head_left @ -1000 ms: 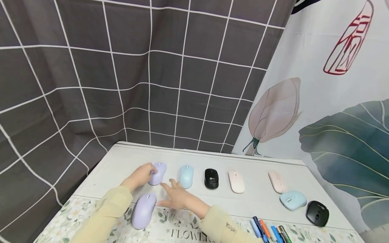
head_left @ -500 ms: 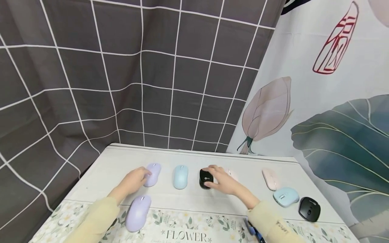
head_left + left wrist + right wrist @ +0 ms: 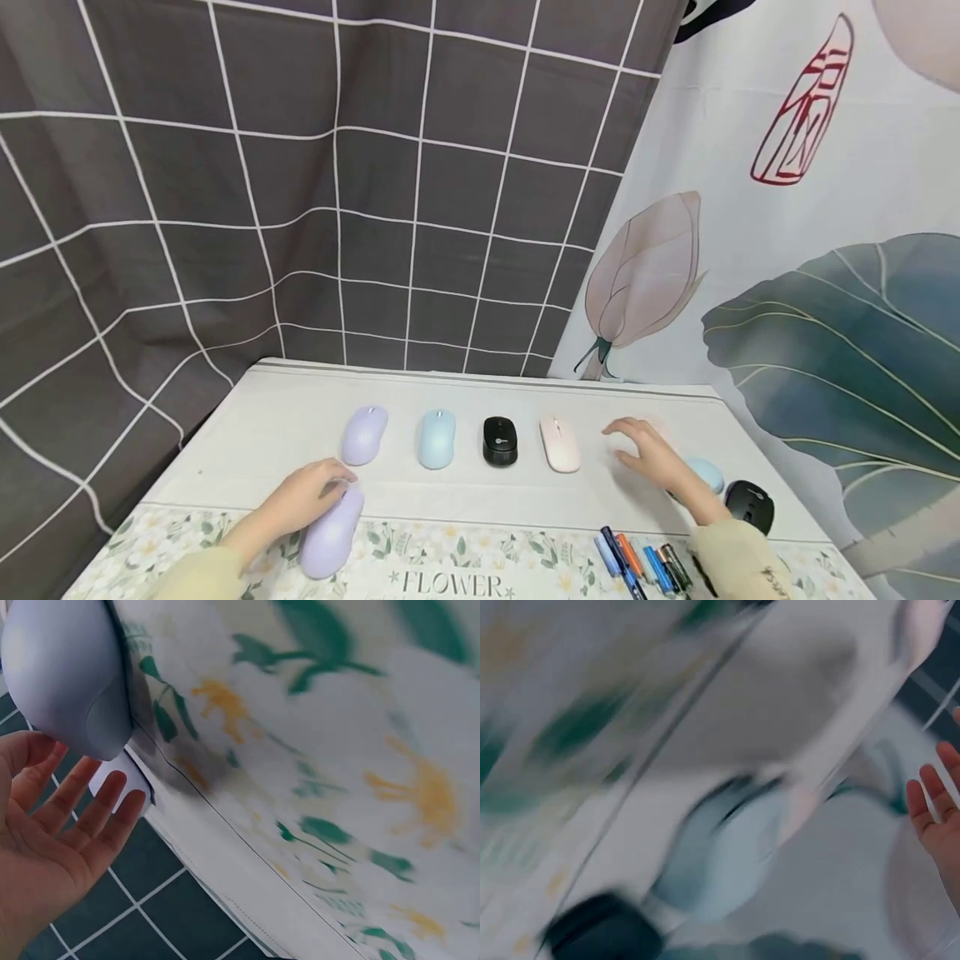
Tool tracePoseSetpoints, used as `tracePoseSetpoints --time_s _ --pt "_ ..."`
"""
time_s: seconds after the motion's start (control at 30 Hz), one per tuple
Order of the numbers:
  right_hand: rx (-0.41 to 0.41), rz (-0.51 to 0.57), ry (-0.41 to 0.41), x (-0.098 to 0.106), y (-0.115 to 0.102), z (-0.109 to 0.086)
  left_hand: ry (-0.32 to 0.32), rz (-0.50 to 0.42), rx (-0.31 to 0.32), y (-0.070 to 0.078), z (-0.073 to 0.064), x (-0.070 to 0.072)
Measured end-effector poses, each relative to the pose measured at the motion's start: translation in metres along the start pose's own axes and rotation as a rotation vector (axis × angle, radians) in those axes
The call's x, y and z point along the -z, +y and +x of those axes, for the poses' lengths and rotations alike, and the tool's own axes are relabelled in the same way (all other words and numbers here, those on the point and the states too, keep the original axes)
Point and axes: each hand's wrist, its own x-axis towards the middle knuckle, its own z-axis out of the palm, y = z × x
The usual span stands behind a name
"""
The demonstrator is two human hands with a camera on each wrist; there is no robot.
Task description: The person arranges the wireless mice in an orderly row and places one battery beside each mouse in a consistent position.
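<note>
A purple computer mouse (image 3: 332,537) lies near the front on the flowered part of the mat. My left hand (image 3: 303,498) is at its far end, fingers loosely bent; whether they touch it I cannot tell. In the left wrist view the palm and fingers (image 3: 94,817) are beside that mouse. A second purple mouse (image 3: 364,435) lies just beyond. My right hand (image 3: 651,457) hovers over the white part, fingers spread and holding nothing. It is between a pale pink mouse (image 3: 560,444) and a light blue mouse (image 3: 707,473), partly covered by my forearm.
Farther back, a light blue mouse (image 3: 437,439) and a black mouse (image 3: 500,441) stand in the row. Another black mouse (image 3: 751,505) lies at the right. Several pens (image 3: 643,562) are at the front. A grey checked curtain (image 3: 375,283) hangs behind.
My left hand has left the far purple mouse and come back to the nearer one. My right hand has swept rightward past the black and pink mice. The head view has shifted slightly right.
</note>
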Motion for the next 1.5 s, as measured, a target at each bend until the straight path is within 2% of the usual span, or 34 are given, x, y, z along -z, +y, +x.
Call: tracePoseSetpoints --time_s 0.1,0.2,0.33,0.57,0.67,0.77,0.87,0.97,1.1,1.17,1.3,1.5 --pt "0.013 -0.043 -0.078 0.014 0.021 -0.02 -0.051 -0.006 -0.063 -0.004 -0.009 0.002" --pt "0.004 -0.059 -0.222 0.029 0.037 -0.038 -0.1 -0.003 -0.154 -0.008 -0.017 0.004" --pt "-0.019 -0.132 -0.33 0.042 0.052 -0.053 -0.098 0.04 -0.236 -0.01 -0.025 0.007" --pt "-0.059 -0.369 -0.368 0.048 0.065 -0.061 -0.073 0.101 -0.308 -0.011 -0.029 0.011" --pt "-0.051 -0.402 -0.379 0.045 0.069 -0.064 -0.055 0.129 -0.348 -0.012 -0.03 0.011" --pt "-0.038 -0.404 -0.364 0.044 0.071 -0.067 -0.066 0.142 -0.369 -0.012 -0.029 0.013" --pt "-0.021 -0.394 -0.359 0.043 0.069 -0.067 -0.081 0.152 -0.373 -0.01 -0.028 0.014" --pt "-0.002 -0.384 -0.367 0.042 0.068 -0.065 -0.129 0.128 -0.346 -0.007 -0.026 0.016" --pt "-0.004 -0.396 -0.394 0.04 0.068 -0.063 -0.231 0.027 -0.258 -0.002 -0.024 0.019" --pt "-0.007 -0.4 -0.41 0.04 0.068 -0.061 -0.262 -0.008 -0.221 0.0 -0.023 0.02" --pt "-0.018 -0.4 -0.433 0.04 0.068 -0.061 -0.281 -0.02 -0.194 0.003 -0.022 0.021" --pt "0.003 -0.416 -0.432 0.042 0.067 -0.06 -0.288 -0.01 -0.208 0.005 -0.019 0.023"
